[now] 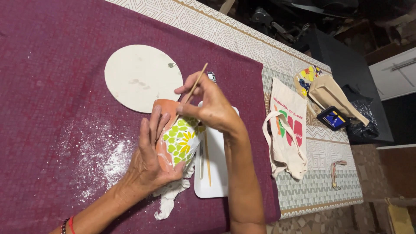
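The left hand (151, 158) grips the pot (175, 134) lying on its side, mouth pointing far. The right hand (212, 108) pinches a stick (195, 84), tip down on the pot.

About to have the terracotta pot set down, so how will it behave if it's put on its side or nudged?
The pot looks rigid and probably brittle, being clay with mosaic tiles. Its round, tapered body would likely roll in a curve on the cloth. The left hand cradles it, suggesting moderate weight.

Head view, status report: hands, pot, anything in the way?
Left hand cradles the terracotta pot with green-and-yellow mosaic. Right hand pinches a thin wooden stick at the pot. White tray beneath; nothing blocking.
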